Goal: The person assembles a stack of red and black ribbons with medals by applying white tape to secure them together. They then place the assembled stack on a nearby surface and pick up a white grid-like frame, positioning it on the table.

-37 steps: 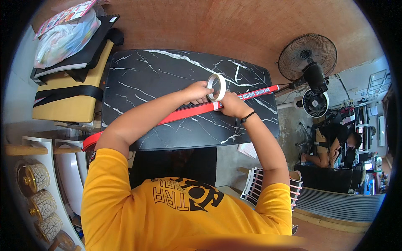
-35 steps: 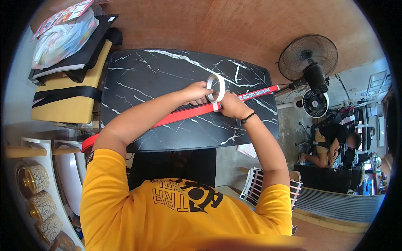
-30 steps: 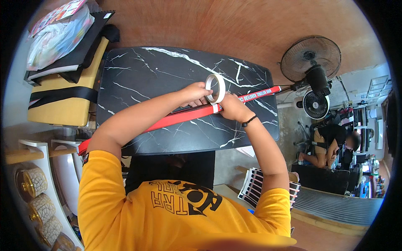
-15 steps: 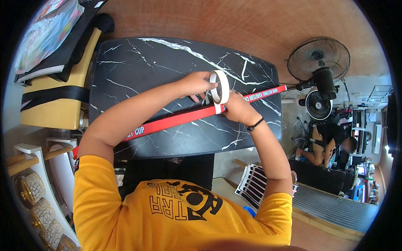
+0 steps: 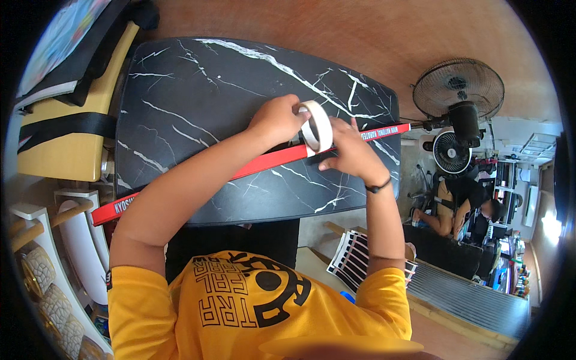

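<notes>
Tape roll [image 5: 316, 125], white, upright on red strip [image 5: 252, 170] near desk [image 5: 180, 96] right edge; left hand [image 5: 277, 119] fingers grip it, right hand [image 5: 350, 151] fingers pinch alongside. Fan [image 5: 459, 96] beyond right edge.

A black marble-patterned bench [image 5: 198, 90] with white veins stands on a reddish-brown floor [image 5: 336, 30]. A black pedestal fan [image 5: 459, 90] stands to the right (a smaller fan [image 5: 451, 153] behind it). A yellow chair [image 5: 66, 138] sits left.
</notes>
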A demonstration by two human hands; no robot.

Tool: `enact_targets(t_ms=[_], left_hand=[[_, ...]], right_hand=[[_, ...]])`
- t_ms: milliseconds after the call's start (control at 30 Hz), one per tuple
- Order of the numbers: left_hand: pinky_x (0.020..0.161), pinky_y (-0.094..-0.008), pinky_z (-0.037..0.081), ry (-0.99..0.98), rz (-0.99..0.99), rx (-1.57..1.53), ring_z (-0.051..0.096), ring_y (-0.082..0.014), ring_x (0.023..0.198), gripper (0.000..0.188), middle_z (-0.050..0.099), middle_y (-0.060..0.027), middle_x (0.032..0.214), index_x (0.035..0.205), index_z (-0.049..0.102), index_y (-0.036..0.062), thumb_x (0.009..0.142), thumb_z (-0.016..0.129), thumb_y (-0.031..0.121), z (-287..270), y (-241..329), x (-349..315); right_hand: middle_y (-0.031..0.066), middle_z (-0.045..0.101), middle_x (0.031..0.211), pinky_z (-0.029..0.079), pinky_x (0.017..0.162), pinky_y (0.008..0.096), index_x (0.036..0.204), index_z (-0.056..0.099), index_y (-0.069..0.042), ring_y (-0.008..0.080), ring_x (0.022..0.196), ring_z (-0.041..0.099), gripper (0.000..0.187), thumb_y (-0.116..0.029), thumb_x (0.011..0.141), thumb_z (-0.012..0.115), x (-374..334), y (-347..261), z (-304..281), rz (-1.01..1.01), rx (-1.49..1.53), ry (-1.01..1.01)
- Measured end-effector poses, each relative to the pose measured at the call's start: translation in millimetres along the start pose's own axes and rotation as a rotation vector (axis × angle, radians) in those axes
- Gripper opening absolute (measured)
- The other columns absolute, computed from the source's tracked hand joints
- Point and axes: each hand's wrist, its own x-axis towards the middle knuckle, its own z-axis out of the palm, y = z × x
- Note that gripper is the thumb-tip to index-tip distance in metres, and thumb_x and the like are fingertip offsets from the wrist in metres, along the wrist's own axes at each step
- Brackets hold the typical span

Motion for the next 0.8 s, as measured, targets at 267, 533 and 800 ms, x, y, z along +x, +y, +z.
enact_targets(t_ms=[267,533,800], left_hand=[[0.07,-0.0419,0.051,0.123,0.147,-0.111,0.065,-0.0333,0.076,0.023,0.066,-0.0158,0.082,0.096,0.066,0.0023,0.089,0.068,0.024,-2.0,18.3,-19.2],[0.09,-0.0443,0.049,-0.233,0.358,0.298,0.061,-0.0352,0.103,0.021,0.064,-0.016,0.103,0.106,0.072,0.0076,0.086,0.07,0.013,-25.3,-9.3,-8.5],[0.092,-0.046,0.048,-0.258,0.442,0.343,0.059,-0.0365,0.106,0.026,0.062,-0.0165,0.103,0.109,0.072,0.0095,0.083,0.07,0.008,-16.7,-22.6,1.7]], right_hand=[[0.0097,0.067,0.109,0.048,0.09,0.0312,0.12,0.063,-0.001,0.0175,0.1,0.062,0.044,-0.018,0.082,0.079,-18.4,-40.6,15.0,0.088,0.685,0.511],[0.0116,0.065,0.111,0.046,0.099,0.0389,0.114,0.061,0.0,0.0216,0.105,0.062,0.028,-0.024,0.099,0.061,-22.5,-43.4,48.4,-0.076,1.49,0.705],[0.0128,0.056,0.1,0.037,0.108,0.0542,0.106,0.054,-0.004,0.027,0.099,0.055,0.038,-0.039,0.095,0.064,-7.9,-25.1,75.7,-0.248,1.697,0.774]])
